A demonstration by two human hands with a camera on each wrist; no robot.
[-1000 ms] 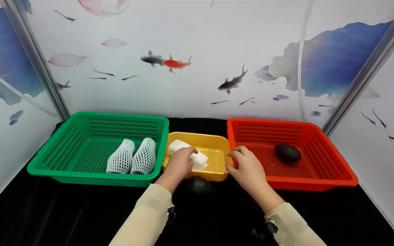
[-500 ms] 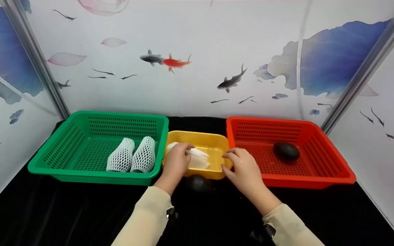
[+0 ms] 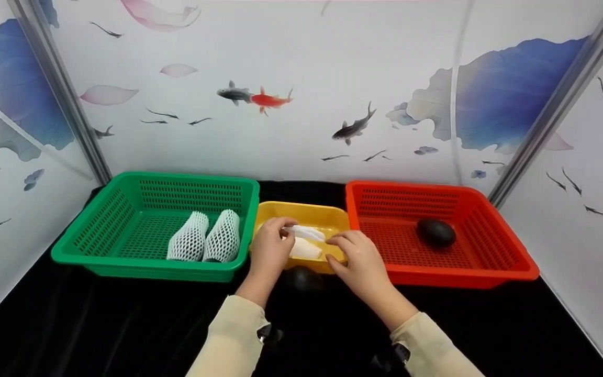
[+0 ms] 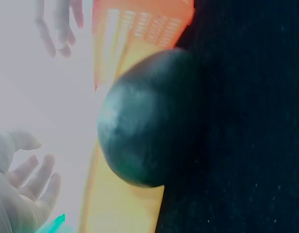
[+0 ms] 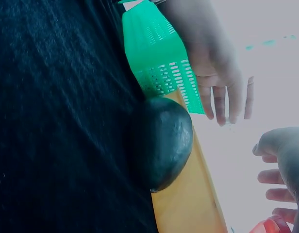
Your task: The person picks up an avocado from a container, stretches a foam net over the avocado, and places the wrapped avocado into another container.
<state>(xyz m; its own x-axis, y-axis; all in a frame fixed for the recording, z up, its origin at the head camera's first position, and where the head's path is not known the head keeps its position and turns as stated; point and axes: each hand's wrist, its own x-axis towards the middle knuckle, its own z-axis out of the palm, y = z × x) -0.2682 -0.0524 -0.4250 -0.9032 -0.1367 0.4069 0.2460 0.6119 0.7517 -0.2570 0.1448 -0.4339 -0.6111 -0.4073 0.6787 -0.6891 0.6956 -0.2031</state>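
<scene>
My left hand (image 3: 271, 246) pinches the near end of a white foam net sleeve (image 3: 308, 233) lifted over the yellow tray (image 3: 327, 211). Another white sleeve (image 3: 305, 249) lies below it in the tray. Close to the lifted sleeve's right end, my right hand (image 3: 358, 260) has its thumb and fingers spread and holds nothing. A dark avocado (image 3: 304, 279) rests on the black cloth in front of the tray; it also fills the middle of the left wrist view as a dark avocado (image 4: 149, 119). Both wrist views wash out the sleeves in glare.
On the left, a green basket (image 3: 123, 264) holds two pieces in white foam nets (image 3: 189, 238). To the right stands a red basket (image 3: 469, 277) with one dark avocado (image 3: 436, 233) inside. A printed wall panel (image 3: 280, 52) closes off the back.
My left hand has raised one white sleeve off the other in the yellow tray. My right hand has moved left, from the tray's right edge toward the sleeve.
</scene>
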